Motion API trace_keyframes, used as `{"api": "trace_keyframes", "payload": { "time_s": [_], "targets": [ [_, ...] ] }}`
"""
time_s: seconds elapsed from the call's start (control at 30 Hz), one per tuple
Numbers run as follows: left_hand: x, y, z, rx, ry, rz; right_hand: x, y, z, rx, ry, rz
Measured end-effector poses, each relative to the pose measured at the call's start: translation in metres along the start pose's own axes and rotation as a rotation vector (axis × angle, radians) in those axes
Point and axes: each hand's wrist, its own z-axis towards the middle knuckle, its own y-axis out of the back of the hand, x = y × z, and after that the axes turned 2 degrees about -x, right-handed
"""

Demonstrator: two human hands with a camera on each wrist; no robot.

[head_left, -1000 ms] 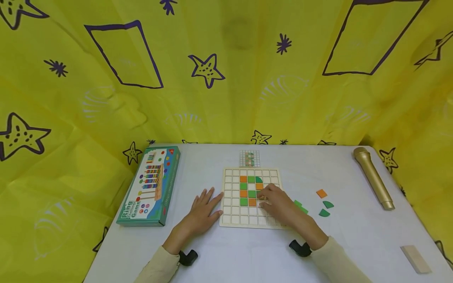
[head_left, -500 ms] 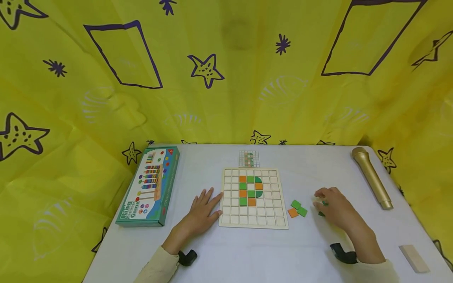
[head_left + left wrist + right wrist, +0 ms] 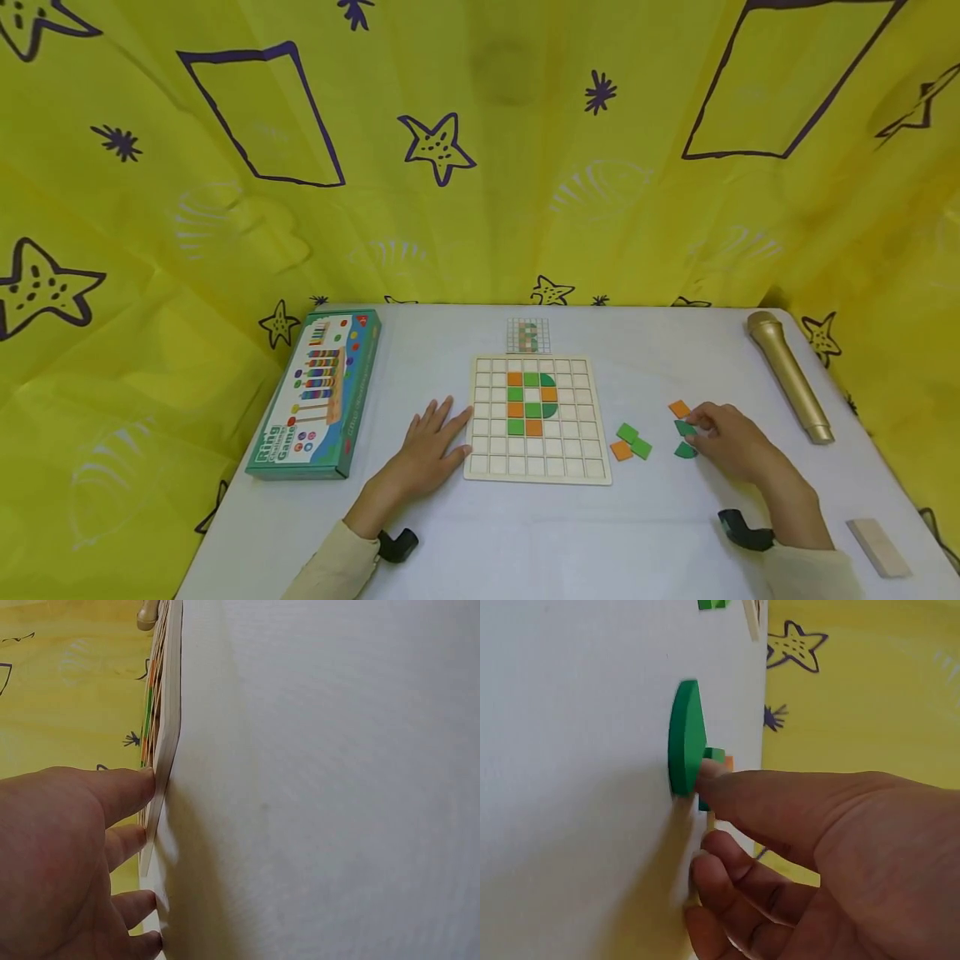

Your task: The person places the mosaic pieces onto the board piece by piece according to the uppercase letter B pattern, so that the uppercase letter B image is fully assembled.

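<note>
My left hand (image 3: 425,450) rests spread on the table, its fingertips touching the left edge of a wooden grid board (image 3: 528,468). On the board, orange and green square tiles (image 3: 515,396) and two green quarter-circle tiles (image 3: 549,411) form a P shape. My right hand (image 3: 731,437) is right of the board with bent fingers. Its index finger and thumb are at an upper green quarter-circle tile (image 3: 683,427); whether they pinch it is unclear. In the right wrist view, the thumb tip overlaps the edge of the nearer green quarter-circle tile (image 3: 688,739).
An orange tile (image 3: 679,408) lies beyond the right fingertips. Two green squares and an orange square tile (image 3: 621,451) lie by the board. A pattern card (image 3: 528,336) sits behind it. A ring game box (image 3: 315,396) is left; a gold microphone (image 3: 790,377) and wooden block (image 3: 879,547) are right.
My right hand has left a green quarter-circle tile on the board, moved right to the loose tiles, and shifted slightly right there. The upper loose quarter-circle has turned and slid left. My left hand stays put.
</note>
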Motion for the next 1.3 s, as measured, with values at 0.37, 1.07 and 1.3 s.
{"api": "trace_keyframes", "payload": {
  "time_s": [0.37,1.07,1.3],
  "targets": [
    [0.001,0.000,0.001,-0.006,-0.002,-0.001,0.025,-0.022,0.022,-0.037,0.089,0.031],
    [0.002,-0.002,-0.001,-0.004,-0.003,-0.009,0.076,-0.053,0.030,-0.046,0.156,0.049],
    [0.002,-0.001,0.000,0.004,0.002,0.000,0.121,-0.072,0.032,-0.030,0.148,0.048]
  ]
}}
